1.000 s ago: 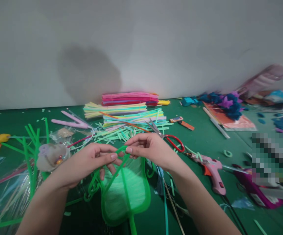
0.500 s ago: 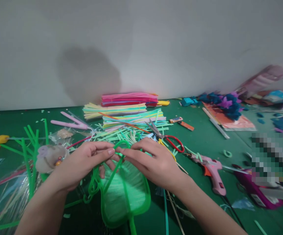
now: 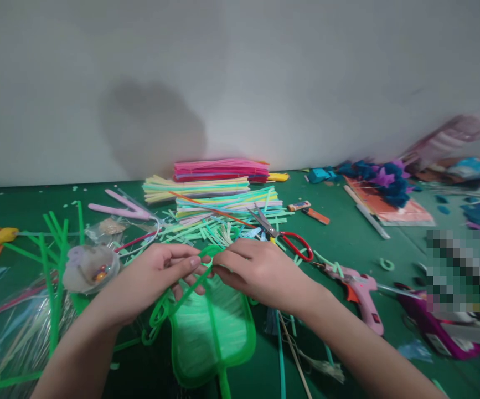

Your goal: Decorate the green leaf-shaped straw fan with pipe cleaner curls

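While both my hands meet just below the middle of the frame, all the action is on one thin green strip (image 3: 190, 290), bent into a narrow loop at the top of the panel (image 3: 196, 332). My left hand (image 3: 154, 278) has thumb and forefinger together on the loop's left side, the lower fingers curled loosely beneath. Across from it, my right hand (image 3: 262, 271) bunches its fingertips on the other side, knuckles up, clamped on the same strip; exactly how the right thumb sits, I can't tell, because my fingers cover it.

And there's the panel, sheer and green with a thicker rim, at the lower centre of the frame, its stem running off the bottom edge. Does the strip join that rim? Hidden under my fingertips, no telling.

So, the step in hand: shaping, I'd judge, a fine two-handed bend at the panel's top. The next move calls for a steady left pinch, I reckon, so the loop doesn't spring open, with the right fingers doing the small adjusting; squeeze too hard and the strip could kink.

Just beyond my right hand, the scissors (image 3: 297, 246) lie with blades spread, right of centre. Pink glue gun (image 3: 364, 293) at the lower right, nozzle towards me; cup (image 3: 73, 274) of beads left of my left wrist; bundled stems (image 3: 221, 169) up against the wall (image 3: 306, 83), in the middle of the frame.
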Demonstrator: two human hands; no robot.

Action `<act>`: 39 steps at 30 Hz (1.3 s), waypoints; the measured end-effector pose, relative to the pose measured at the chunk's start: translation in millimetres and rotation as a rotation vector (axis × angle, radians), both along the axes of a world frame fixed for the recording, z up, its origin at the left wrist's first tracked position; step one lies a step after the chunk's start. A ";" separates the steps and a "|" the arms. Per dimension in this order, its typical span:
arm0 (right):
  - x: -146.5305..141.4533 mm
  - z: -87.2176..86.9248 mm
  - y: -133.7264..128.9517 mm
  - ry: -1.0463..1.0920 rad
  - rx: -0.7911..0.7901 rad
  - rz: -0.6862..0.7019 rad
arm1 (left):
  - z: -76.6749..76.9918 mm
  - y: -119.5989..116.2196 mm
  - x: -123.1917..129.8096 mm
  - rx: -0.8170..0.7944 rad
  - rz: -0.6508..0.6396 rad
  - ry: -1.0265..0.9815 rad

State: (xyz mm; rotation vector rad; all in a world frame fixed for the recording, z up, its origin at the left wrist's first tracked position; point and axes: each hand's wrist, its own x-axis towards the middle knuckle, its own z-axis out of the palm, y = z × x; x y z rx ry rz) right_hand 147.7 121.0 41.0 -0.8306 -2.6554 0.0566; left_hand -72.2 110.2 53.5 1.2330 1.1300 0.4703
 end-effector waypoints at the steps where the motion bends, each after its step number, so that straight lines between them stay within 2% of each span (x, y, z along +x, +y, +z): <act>1: -0.1 -0.5 0.1 -0.004 -0.003 0.004 | -0.5 0.1 -0.2 -0.009 -0.001 0.002; 10: 2.2 -1.5 2.7 0.007 -0.090 0.037 | -2.3 0.2 -0.5 -0.056 -0.024 0.004; 22: 4.7 -4.8 2.0 0.117 -0.066 0.028 | 1.0 2.5 -2.7 -0.029 -0.013 0.006; 31: 2.4 -6.2 -0.1 0.145 -0.236 0.038 | -3.3 -1.6 -4.3 -0.099 -0.063 -0.025; 39: 2.1 -7.5 -0.7 0.150 -0.215 0.021 | 0.1 0.0 -0.4 -0.094 -0.063 -0.009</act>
